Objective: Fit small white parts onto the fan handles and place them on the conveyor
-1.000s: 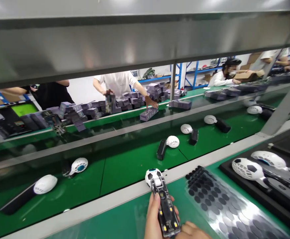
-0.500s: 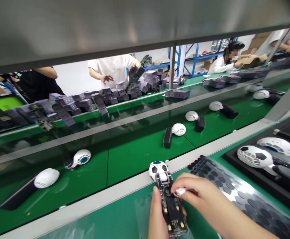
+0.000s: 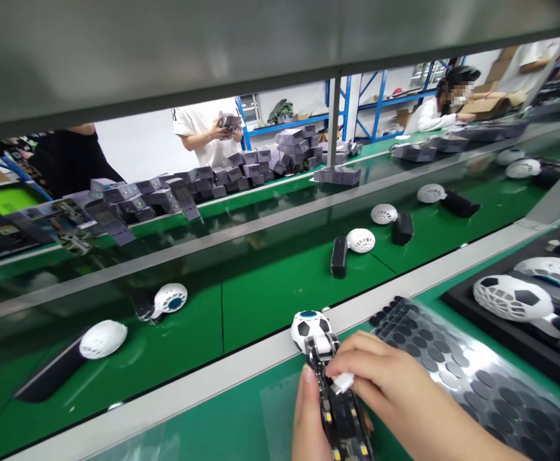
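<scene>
A device with a football-patterned white and black head [image 3: 310, 328] and a dark, see-through body [image 3: 344, 419] showing yellow-white squares lies in my left hand [image 3: 311, 416], whose fingers wrap around its sides. Above the body, my right hand [image 3: 376, 378] is closed in a pinch on a small white connector [image 3: 343, 383]. The fingertips of the right hand are at the upper part of the body and partly hide it.
Sheets of dark round stickers [image 3: 457, 365] lie to the right, beside a black tray [image 3: 457, 298] with similar devices. Ahead, a green conveyor [image 3: 270, 288] bears several white-headed devices. Past it are stacked boxes [image 3: 251, 169] and people. A metal panel [image 3: 260, 45] hangs overhead.
The white connector has turned and now points down-left over the body. The conveyor devices appear further right. Across the line, a person in a white shirt now holds a box in raised hands.
</scene>
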The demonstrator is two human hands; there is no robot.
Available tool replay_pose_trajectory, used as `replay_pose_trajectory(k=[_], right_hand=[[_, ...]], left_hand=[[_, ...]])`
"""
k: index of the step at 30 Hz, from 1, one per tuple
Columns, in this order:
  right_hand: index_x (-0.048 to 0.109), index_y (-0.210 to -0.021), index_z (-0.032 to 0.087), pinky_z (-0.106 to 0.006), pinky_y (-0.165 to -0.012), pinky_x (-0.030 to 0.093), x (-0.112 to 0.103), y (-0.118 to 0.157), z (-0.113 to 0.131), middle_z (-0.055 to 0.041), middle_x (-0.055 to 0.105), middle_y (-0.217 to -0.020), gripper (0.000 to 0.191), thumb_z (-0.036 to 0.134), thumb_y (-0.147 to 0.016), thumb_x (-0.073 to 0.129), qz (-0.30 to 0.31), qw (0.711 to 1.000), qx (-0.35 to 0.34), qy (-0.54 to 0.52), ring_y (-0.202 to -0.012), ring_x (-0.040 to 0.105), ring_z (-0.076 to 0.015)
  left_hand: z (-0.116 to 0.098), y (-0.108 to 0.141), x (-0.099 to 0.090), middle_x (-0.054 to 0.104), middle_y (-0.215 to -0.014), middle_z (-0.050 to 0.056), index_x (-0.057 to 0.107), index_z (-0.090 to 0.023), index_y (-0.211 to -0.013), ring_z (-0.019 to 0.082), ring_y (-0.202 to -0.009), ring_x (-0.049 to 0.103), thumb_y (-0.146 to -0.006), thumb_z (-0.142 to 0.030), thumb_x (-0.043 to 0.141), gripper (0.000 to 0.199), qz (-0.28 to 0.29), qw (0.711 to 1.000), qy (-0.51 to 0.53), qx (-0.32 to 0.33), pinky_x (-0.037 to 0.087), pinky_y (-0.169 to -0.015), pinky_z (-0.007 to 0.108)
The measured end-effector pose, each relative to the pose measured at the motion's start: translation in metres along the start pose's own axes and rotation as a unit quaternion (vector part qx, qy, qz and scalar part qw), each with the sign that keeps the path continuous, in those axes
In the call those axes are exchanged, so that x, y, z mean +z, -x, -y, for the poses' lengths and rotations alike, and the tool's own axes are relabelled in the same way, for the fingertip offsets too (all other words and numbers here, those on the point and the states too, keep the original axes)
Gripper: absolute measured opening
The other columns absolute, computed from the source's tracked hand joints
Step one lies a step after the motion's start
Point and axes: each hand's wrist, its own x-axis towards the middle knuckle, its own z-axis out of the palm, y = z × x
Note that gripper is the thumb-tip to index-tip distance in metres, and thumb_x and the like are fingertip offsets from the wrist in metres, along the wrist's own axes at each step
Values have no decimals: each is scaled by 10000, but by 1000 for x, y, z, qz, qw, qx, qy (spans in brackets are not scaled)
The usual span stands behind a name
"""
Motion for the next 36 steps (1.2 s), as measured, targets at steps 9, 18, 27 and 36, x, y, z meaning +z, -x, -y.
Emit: replay_pose_trajectory(k=[9, 18, 27, 36], right_hand=[[553, -732, 204, -209, -623, 416, 1, 1, 2, 26, 550, -715, 195, 15, -759, 513, -39, 999, -4, 33, -731, 536, -131], [550, -800, 235, -234, -681, 439, 12, 4, -2, -8, 443, -900, 193, 81, -739, 450, -65, 993, 84, -60, -815, 509, -148], [445, -746, 220, -246, -624, 439, -14, 26, 0, 17, 474, -692, 229, 397, -853, 346, -51, 958, 211, -189, -667, 518, -160], [409, -665, 206, -228, -662, 387, 3, 30, -6, 14, 511, -710, 221, 250, -864, 321, -20, 983, 155, -94, -701, 519, -138]], left_hand=[[0, -2, 0, 531, -1081, 74, 503, -155, -1079, 188, -919, 535, -851, -393, 444, 335, -1, 999, 3, 38, 455, -791, 388], [-2, -3, 2, 638, -914, 83, 551, -203, -1063, 273, -807, 610, -586, -644, 599, 651, 12, 999, 4, 40, 480, -637, 323], [-8, 9, 10, 654, -674, 69, 467, -153, -861, 190, -461, 583, -634, -475, 649, 433, 42, 998, -29, 36, 439, -431, 264], [-5, 10, 1, 625, -613, 42, 393, -168, -1089, 170, -468, 574, -648, -485, 628, 592, 55, 998, -26, 5, 381, -455, 226]])
